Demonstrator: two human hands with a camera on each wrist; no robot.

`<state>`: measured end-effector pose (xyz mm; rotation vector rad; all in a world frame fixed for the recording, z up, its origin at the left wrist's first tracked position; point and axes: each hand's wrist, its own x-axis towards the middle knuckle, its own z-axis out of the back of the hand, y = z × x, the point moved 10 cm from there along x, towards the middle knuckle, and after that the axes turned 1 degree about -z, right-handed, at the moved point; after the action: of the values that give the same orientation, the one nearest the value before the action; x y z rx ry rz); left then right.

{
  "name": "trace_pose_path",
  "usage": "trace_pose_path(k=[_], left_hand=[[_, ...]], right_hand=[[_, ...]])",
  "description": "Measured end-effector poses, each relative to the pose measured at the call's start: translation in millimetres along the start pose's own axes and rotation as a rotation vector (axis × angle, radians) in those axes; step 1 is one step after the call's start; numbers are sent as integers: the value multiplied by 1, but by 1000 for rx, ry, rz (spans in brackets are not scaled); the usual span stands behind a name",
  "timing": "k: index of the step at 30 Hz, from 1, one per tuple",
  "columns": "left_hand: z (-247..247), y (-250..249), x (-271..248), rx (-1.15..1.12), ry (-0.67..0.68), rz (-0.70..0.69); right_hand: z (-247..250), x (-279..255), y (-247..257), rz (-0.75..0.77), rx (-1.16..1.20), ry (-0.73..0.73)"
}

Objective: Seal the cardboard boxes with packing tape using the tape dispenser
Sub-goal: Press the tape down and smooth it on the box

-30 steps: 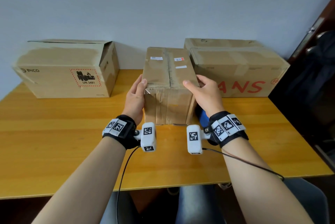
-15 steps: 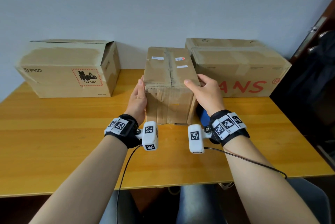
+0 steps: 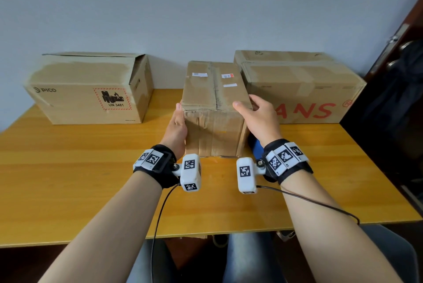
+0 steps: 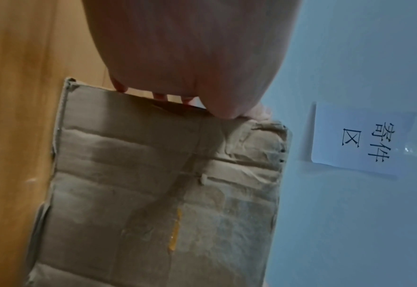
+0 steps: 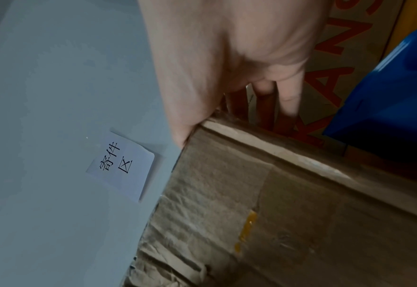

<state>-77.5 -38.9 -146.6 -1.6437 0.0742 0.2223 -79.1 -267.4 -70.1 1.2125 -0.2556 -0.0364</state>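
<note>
A small worn cardboard box stands in the middle of the wooden table, flaps down, with old tape along its top seam. My left hand presses flat against its left side, thumb at the top edge; the fingers lie straight along that side. My right hand grips the near top right corner, thumb on the lid and fingers down the right side. A blue object lies behind my right wrist, mostly hidden; its blue body shows beside the box.
A PICO box with a raised end flap stands at the back left. A large box with red letters stands at the back right, close to the small one. A paper sign hangs on the wall. A dark door is at the right.
My left hand has slid from the box's top left edge down onto its left side. The right hand keeps its hold on the top right corner.
</note>
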Motion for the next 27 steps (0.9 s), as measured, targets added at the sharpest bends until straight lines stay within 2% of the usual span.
trace_pose_path(k=[4,7,9,12,15,19,24,27], left_hand=[[11,3,-3,71,-7,87],[32,-9,-1,71,-134,134],[29,-26,-1,95,-146,83],[5,-45,-11,197,-75,-11],[2,-49,-10,265,-84,-97],[11,-64,-3,284,-99,-171],[6,-68,-7,308,-133,-244],[10,-68,-9,291,-140,-255]], right_hand=[[0,-1,0,2,6,3],[-2,0,-4,-24,26,32],[-1,3,-6,-52,21,25],[1,6,-2,-67,-101,18],[-2,4,6,-121,-212,85],[-11,-1,8,-260,-185,193],[-19,2,14,-209,-359,180],[-14,2,5,-194,-207,152]])
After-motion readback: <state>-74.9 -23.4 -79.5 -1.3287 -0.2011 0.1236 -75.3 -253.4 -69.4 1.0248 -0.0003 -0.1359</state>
